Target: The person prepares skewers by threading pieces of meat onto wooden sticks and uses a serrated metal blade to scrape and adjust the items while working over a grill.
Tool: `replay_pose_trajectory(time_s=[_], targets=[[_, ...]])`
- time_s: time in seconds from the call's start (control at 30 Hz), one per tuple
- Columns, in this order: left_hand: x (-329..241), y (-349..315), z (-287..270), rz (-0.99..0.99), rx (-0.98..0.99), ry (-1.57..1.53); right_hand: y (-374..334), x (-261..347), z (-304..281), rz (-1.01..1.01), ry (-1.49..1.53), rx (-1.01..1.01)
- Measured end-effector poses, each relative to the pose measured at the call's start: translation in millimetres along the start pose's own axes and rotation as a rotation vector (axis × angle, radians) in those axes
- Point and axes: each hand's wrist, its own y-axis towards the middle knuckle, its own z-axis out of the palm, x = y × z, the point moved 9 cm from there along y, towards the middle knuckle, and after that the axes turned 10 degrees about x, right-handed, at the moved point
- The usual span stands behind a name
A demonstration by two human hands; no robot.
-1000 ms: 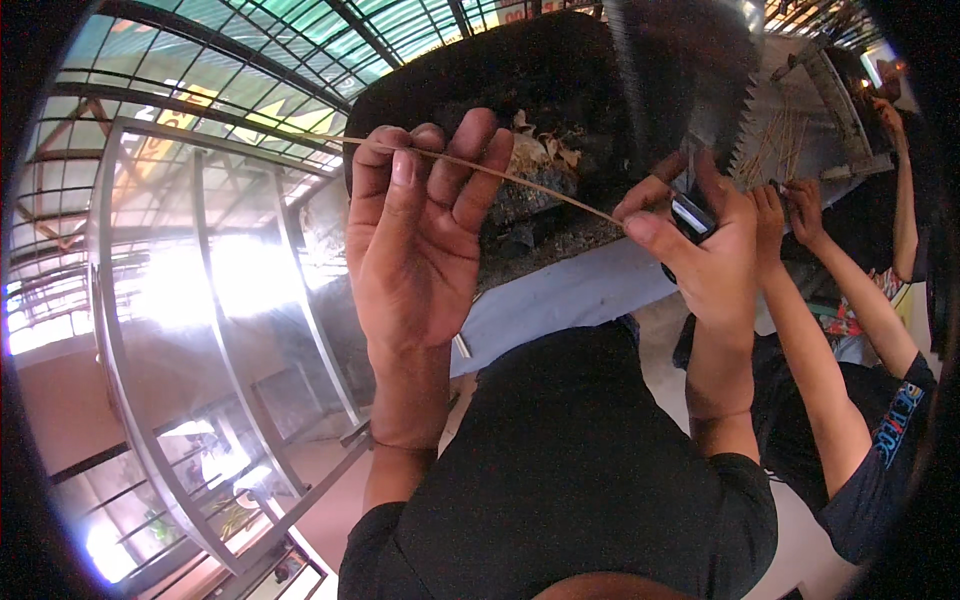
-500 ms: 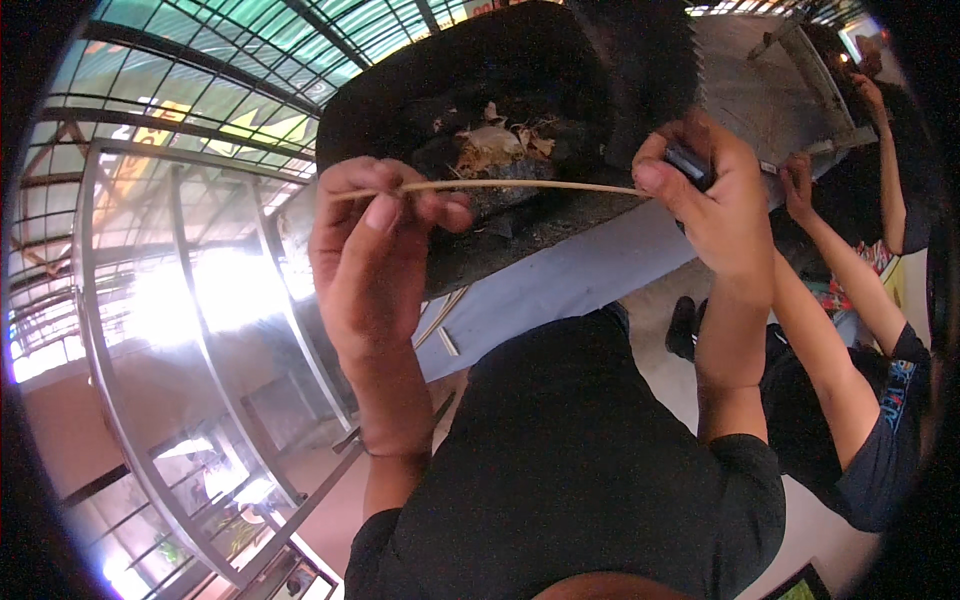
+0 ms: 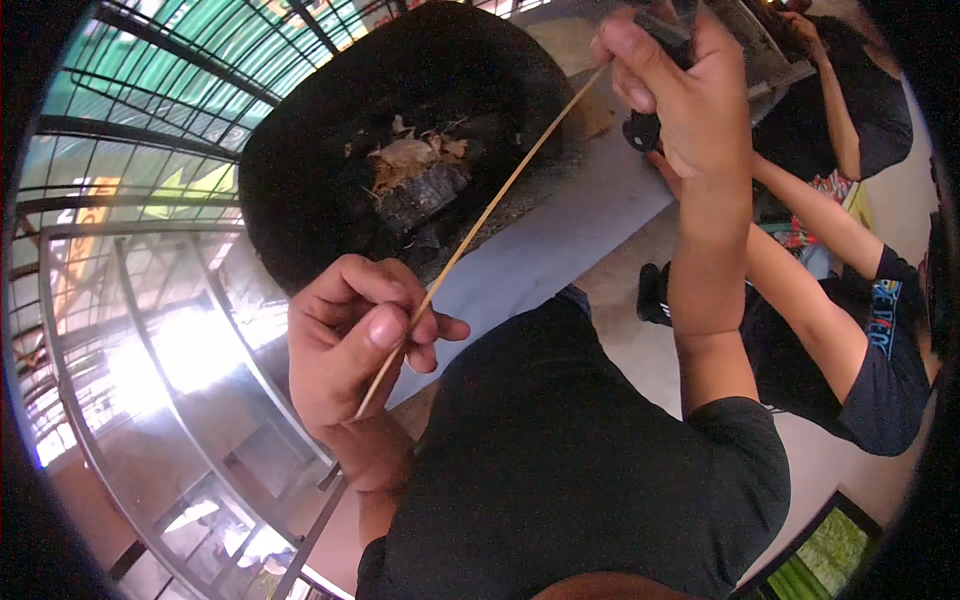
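Note:
A thin tan strip, like split bamboo or cane, runs slantwise between my two hands. My left hand pinches its lower part between thumb and fingers, and a short tail sticks out below. At the strip's upper end my right hand is closed, thumb and finger on the tip. A dark object is also in that hand; its kind is blurred and partly hidden. Behind the strip sits a large black rounded container with a blackened block and dry scraps in it.
A pale blue-grey surface lies between the container and my body. To the left stands a metal frame, with wire mesh above it. At the right another person's arm reaches in close; a second person is farther back.
My right hand has risen, and my left has dropped slightly, so the strip tilts steeply where it was nearly level. The view has shifted, with the black container now farther left.

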Motion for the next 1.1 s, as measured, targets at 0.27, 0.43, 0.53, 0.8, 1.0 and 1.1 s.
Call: replay_pose_trajectory(time_s=[0.27,0.43,0.53,0.8,1.0,1.1], targets=[[25,12,12,-0.145,-0.047,-0.104,0,8,-26,-0.200,0.222,-0.150],[40,10,3,-0.186,-0.075,-0.256,-29,1,8,-0.203,0.170,0.047],[40,5,0,-0.210,-0.160,-0.283,-41,11,51,-0.369,-0.131,0.213],[55,-27,-32,-0.080,-0.296,-0.156,-70,18,115,-0.380,-0.605,0.630],[22,-40,-35,-0.143,-0.413,0.963,-77,14,122,-0.398,-0.744,0.644],[15,-36,-27,-0.187,-0.420,1.450,-77,18,122,-0.430,-0.821,0.588]])
